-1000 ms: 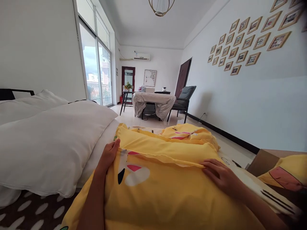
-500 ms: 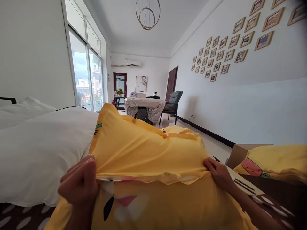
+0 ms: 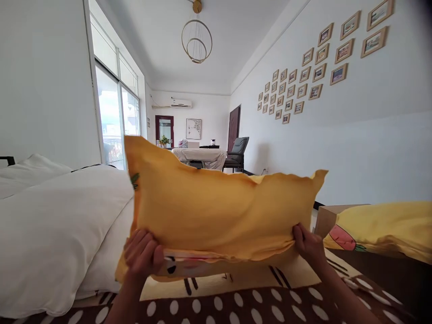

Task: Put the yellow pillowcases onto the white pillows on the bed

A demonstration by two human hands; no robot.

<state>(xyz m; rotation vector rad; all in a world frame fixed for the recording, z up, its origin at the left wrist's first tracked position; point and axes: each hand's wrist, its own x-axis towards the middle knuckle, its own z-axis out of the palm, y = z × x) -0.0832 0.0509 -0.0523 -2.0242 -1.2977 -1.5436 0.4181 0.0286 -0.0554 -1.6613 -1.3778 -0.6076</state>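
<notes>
A plump yellow pillow in a yellow case is held up in front of me, above a brown blanket with white dots. My left hand is closed on the left part of its lower edge. At the right, my right hand pinches the same edge near the corner. Between the hands the edge sags, and a folded strip with a dark and pink print shows under it. The pillow's upper corners stick up.
White pillows lie at the left. On the right, another yellow pillow with a carrot print rests on a cardboard box. Farther off stand a covered table and a dark chair.
The yellow pillow has been lifted off the bed and away from me, so the dotted blanket shows below it. My left hand has moved right and up. The view has tilted upward.
</notes>
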